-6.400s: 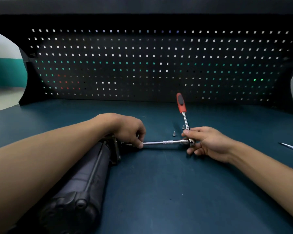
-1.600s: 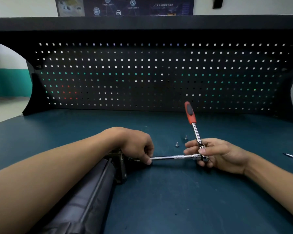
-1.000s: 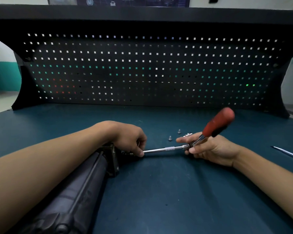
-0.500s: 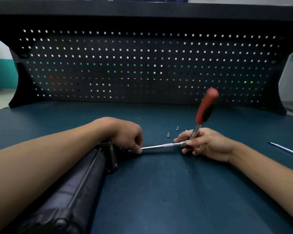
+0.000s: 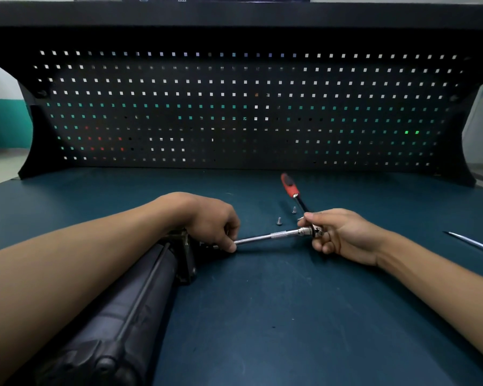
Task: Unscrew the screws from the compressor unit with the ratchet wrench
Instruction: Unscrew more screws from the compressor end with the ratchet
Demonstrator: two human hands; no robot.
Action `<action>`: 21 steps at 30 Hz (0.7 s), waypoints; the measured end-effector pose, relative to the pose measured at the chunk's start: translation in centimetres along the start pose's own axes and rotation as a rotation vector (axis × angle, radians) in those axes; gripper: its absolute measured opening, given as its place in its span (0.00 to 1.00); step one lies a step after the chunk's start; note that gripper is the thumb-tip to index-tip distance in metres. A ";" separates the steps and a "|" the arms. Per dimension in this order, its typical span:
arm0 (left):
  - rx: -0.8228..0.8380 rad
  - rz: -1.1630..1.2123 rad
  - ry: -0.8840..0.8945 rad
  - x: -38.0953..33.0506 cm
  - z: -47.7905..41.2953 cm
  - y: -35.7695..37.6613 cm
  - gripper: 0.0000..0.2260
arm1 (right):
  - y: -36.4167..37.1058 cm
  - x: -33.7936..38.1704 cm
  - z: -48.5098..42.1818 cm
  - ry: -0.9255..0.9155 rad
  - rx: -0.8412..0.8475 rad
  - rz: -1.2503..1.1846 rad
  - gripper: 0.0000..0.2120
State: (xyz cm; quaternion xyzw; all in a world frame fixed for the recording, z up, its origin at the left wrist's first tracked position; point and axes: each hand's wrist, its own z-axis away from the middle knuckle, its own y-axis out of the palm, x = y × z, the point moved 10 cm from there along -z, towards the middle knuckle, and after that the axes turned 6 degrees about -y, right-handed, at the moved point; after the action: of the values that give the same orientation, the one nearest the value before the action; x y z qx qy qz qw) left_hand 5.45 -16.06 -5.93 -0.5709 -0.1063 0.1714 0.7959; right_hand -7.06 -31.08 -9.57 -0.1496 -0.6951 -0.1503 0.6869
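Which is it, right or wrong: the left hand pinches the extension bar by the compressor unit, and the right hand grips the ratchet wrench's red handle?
Wrong on one point. The head view shows the right hand holding the ratchet wrench at its metal head; the red handle stands free. The left hand does pinch the extension bar by the compressor unit.

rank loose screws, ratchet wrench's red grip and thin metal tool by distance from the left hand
1. loose screws, just right of the left hand.
2. red grip, farther back right.
3. thin metal tool, far right edge.
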 end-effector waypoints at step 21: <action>-0.041 0.019 -0.016 0.3 0.0 -0.2 0.07 | 0.2 0.1 0.0 -0.124 0.146 0.026 0.19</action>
State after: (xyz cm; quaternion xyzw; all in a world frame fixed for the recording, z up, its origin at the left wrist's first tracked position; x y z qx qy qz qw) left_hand 5.75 -16.02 -5.80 -0.5867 -0.1108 0.1812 0.7814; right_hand -6.94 -30.87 -9.42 -0.1171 -0.7433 -0.0804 0.6536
